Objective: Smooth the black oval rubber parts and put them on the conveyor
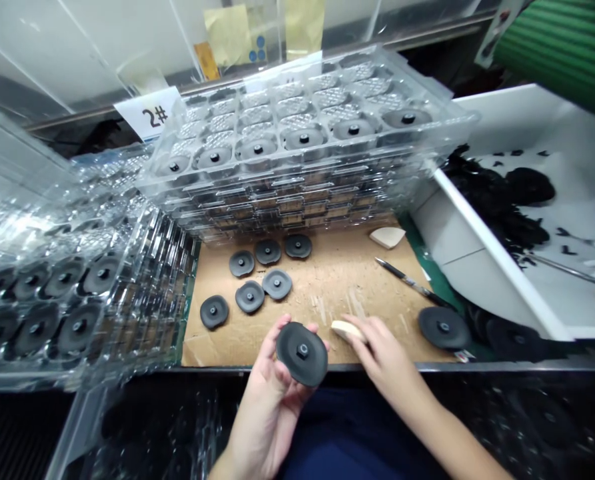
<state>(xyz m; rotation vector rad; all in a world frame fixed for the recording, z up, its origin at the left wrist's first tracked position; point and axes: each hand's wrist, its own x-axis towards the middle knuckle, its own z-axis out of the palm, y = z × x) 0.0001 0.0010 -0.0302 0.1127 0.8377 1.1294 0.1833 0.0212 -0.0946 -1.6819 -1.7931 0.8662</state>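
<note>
The left hand [265,400] grips a black rubber disc [301,353], the right hand [385,353] a pale block [348,331]; a slip could drop either onto the loose discs [250,297].

The left hand [262,393] cradles a black rubber disc [301,353], the right hand [385,350] pinching a pale pad [347,331] just beside it, over a cardboard sheet [337,293] with more discs [250,297] before stacked clear trays [297,127]

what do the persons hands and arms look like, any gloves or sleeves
The left hand and right hand are bare: no gloves, rings or watch show, and no sleeve covers the right forearm. A dark navy garment shows between the arms.
</note>
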